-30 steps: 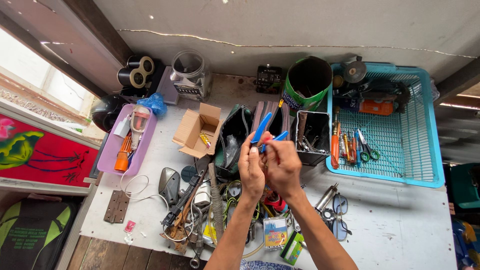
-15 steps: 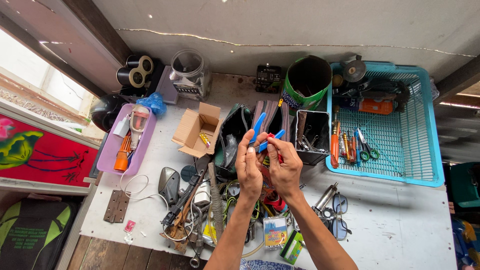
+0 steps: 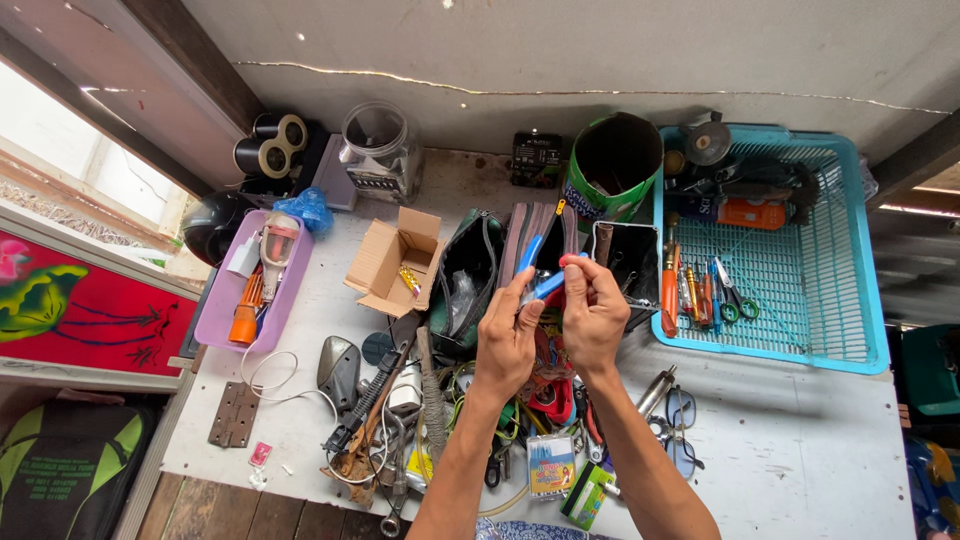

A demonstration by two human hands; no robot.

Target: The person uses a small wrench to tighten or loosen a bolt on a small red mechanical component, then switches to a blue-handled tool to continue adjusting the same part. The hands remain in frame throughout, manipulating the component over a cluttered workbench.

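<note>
Both hands up over the cluttered surface (image 3: 800, 440), left hand (image 3: 507, 335) and right hand (image 3: 592, 318) pinched shut on a blue-handled tool (image 3: 540, 270) with a red tip. Looks light, stiff, a bit slick on the plastic; best held by the handles, as now. Just behind: open tool pouch (image 3: 470, 280). Far right: blue basket (image 3: 845, 290). Left: small cardboard box (image 3: 385, 262).

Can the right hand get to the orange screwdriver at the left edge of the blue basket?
Probably yes: the orange screwdriver lies uncovered just beside the right hand, though that hand grips a blue-handled tool.
</note>
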